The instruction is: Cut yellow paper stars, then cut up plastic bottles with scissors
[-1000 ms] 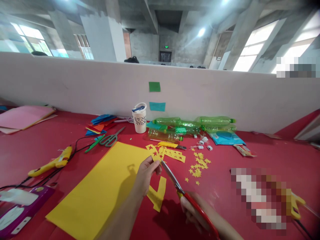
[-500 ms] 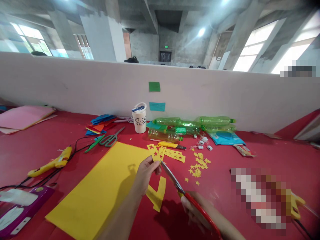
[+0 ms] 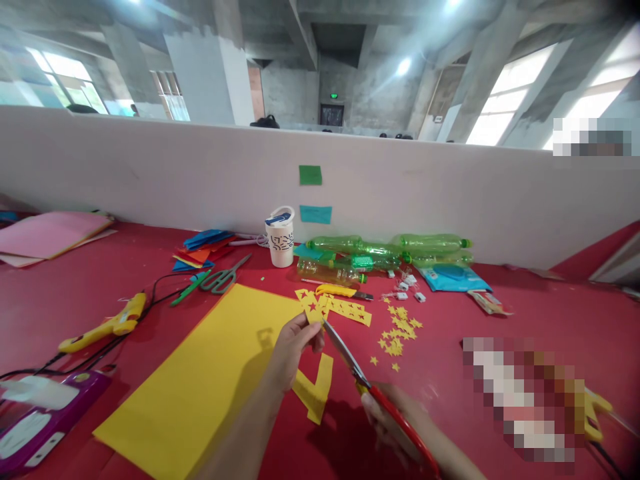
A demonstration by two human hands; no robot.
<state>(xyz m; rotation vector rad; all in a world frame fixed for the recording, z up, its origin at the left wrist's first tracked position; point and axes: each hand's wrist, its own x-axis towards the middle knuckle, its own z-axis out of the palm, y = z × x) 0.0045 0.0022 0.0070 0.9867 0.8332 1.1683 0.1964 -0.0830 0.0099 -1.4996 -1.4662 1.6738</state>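
My left hand (image 3: 299,343) pinches something small at its fingertips, mostly hidden by the fingers. Red-handled scissors (image 3: 390,403) are in my right hand (image 3: 383,417), their blade tips touching or very near the left fingertips. Beyond the left hand lie yellow strips with star-shaped holes (image 3: 349,309). Several cut yellow stars (image 3: 397,328) are scattered to the right. Bent yellow offcuts (image 3: 319,393) rest between my hands. A large yellow sheet (image 3: 200,380) spreads under and left of my left forearm.
A yellow cutter (image 3: 337,291), green bottles (image 3: 370,247) and a white cup (image 3: 281,243) stand or lie toward the partition (image 3: 200,173). Grey scissors (image 3: 225,277), a yellow glue gun (image 3: 113,323) and a purple power strip (image 3: 60,413) are at left. Another glue gun (image 3: 593,413) is at right.
The view has shifted very slightly. Both hands and the scissors keep nearly the same position, with no clear change in what they hold.
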